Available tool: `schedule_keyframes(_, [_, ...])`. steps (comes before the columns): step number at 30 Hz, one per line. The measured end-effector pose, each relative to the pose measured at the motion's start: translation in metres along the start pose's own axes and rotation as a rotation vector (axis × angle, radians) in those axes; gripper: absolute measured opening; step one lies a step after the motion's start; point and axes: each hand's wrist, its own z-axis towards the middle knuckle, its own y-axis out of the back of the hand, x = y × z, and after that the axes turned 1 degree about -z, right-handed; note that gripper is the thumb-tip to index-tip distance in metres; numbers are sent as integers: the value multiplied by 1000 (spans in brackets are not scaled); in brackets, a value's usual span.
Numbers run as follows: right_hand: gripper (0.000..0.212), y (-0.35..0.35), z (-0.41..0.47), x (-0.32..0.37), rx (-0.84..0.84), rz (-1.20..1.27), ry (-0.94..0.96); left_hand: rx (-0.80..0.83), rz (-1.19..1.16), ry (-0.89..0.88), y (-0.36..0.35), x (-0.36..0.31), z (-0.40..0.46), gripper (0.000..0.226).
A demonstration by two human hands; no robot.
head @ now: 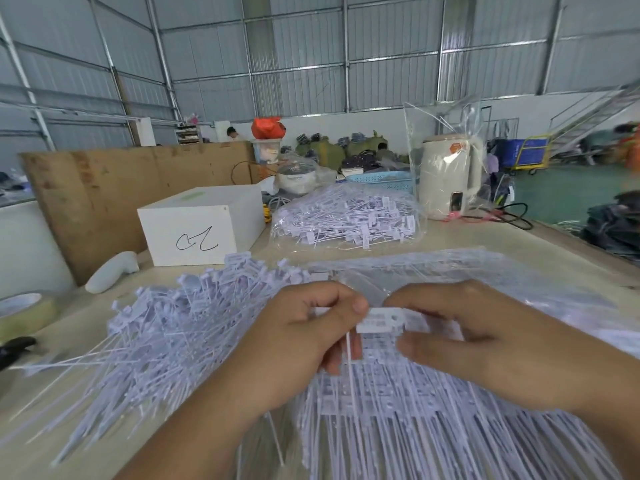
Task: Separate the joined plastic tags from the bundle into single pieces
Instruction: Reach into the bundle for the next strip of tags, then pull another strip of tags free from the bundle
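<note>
White plastic tag (379, 320) pinched between left grip (304, 337) and right grip (478, 337), above the bundle (398, 427)

Single head view, looking forward-down, close over table (519, 237).

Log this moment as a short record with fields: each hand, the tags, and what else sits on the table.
left hand: left hand pinches the white tag from the left
right hand: right hand grips the same tag from the right
joined tags: bundle lies under both hands
loose tags: pile of single tags on the left of the table
bagged tags: clear bag of tags farther back
other items: white box with a black scribble; cream kettle inside a clear bag
</note>
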Motion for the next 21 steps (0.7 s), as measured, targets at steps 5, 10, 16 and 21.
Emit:
schedule_keyframes(5, [39, -11, 7, -6, 6, 219, 26, 5, 3, 39, -4, 4, 1, 36])
schedule_keyframes(10, [39, -16, 9, -5, -120, 325, 24, -65, -57, 95, -10, 12, 2, 36])
schedule_keyframes(16, [34, -34, 13, 5, -412, 262, 90, -225, -293, 28, -19, 9, 4, 33])
schedule_keyframes(21, [30, -49, 14, 21, -592, 203, 120, -337, -526, 21, -31, 3, 1, 33])
